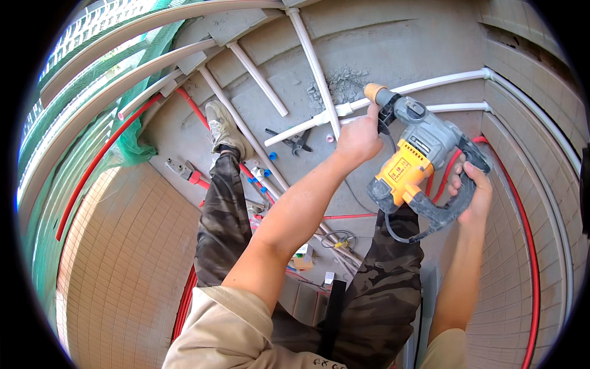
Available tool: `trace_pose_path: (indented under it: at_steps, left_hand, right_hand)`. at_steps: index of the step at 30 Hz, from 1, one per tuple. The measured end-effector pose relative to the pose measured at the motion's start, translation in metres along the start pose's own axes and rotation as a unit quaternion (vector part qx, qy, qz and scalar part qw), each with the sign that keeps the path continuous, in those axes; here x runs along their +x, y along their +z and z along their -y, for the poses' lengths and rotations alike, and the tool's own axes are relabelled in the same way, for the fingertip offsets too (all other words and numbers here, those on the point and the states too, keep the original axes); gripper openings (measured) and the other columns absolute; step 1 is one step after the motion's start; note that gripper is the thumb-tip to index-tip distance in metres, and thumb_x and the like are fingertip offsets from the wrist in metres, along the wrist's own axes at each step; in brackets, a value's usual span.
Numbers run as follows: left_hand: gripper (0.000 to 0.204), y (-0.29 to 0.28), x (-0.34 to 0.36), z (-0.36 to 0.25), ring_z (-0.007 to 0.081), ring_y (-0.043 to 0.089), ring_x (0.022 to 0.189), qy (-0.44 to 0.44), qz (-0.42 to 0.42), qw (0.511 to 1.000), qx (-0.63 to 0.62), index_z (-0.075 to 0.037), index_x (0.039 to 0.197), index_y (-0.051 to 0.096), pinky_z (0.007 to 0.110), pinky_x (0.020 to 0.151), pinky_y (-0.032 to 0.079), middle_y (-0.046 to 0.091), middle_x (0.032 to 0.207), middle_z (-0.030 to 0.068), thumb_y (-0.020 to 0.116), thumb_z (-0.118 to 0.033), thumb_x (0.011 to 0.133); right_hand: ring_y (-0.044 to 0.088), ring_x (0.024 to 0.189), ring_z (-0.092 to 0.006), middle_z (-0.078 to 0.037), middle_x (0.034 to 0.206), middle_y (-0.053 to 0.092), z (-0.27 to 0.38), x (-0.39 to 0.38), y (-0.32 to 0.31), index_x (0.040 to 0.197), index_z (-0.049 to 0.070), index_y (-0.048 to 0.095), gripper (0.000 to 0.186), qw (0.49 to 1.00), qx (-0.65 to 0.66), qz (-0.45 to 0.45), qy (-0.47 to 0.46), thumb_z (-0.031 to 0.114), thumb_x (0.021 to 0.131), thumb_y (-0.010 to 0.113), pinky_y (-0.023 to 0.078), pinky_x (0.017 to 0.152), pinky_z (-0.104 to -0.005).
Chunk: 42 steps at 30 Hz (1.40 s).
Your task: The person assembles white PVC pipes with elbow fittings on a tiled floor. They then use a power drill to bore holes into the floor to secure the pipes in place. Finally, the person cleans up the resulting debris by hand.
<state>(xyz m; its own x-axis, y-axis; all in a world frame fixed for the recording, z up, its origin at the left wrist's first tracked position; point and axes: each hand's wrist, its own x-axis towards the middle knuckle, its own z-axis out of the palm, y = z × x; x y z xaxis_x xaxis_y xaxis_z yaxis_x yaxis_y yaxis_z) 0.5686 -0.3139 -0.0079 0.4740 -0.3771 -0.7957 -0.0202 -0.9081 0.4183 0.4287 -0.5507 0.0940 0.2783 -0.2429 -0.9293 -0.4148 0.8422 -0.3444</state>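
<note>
A grey and yellow rotary hammer drill [424, 132] is held up in front of my right leg. My left hand [361, 136] is closed near its front end, around the part beside the tan chuck [373, 92]; its fingers are partly hidden. Around the black rear handle [468, 195], my right hand [478, 194] is wrapped from the right side. No bit can be made out in the chuck. A dark power cord [393, 230] loops from the bottom of the handle.
White pipes [310, 61] cross the grey concrete floor, near crumbled debris [344, 83] and dark pliers [298, 141]. Red tubing [528, 246] runs along the tiled right wall [504, 295]. Green netting [132, 147] hangs at left. Blue fittings [272, 156] lie near my shoe [227, 130].
</note>
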Motion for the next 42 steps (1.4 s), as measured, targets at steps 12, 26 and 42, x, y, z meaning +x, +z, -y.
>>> trace_pose_path:
  at_steps: [12, 26, 42]
  left_hand:
    - [0.039, -0.019, 0.012, 0.021, 0.0437, 0.072, 0.100, -0.065, 0.049, 0.993, 0.085, -0.001, 0.121, 0.051, 0.053, 0.085, 0.057, 0.073, 0.108, 0.0255, 0.062, -0.010, 0.085]
    - [0.042, -0.015, 0.002, 0.002, 0.0471, 0.071, 0.095, -0.026, 0.028, 0.997, 0.073, 0.000, 0.120, 0.048, 0.055, 0.083, 0.057, 0.073, 0.099, 0.0284, 0.062, -0.006, 0.081]
    - [0.050, -0.011, -0.064, -0.044, 0.0500, 0.068, 0.097, -0.073, 0.041, 0.995, 0.054, -0.009, 0.126, 0.049, 0.057, 0.084, 0.053, 0.071, 0.097, 0.0291, 0.067, -0.012, 0.080]
  right_hand:
    - [0.057, 0.065, -0.0155, -0.007, 0.084, 0.061, -0.038, 0.064, -0.012, 0.105, 0.001, 0.062, 0.019, 0.991, 0.064, 0.037, 0.109, 0.011, 0.091, 0.068, 0.047, 0.053, -0.0295]
    - [0.058, 0.064, -0.0139, -0.007, 0.096, 0.066, -0.020, 0.027, -0.010, 0.115, 0.002, 0.062, 0.025, 0.997, 0.037, 0.006, 0.062, 0.014, 0.093, 0.066, 0.048, 0.052, -0.0286]
    - [0.063, 0.059, -0.0188, -0.019, 0.100, 0.073, 0.010, -0.092, 0.005, 0.121, -0.003, 0.059, 0.037, 0.999, 0.045, -0.026, -0.002, 0.009, 0.087, 0.069, 0.051, 0.051, -0.0327]
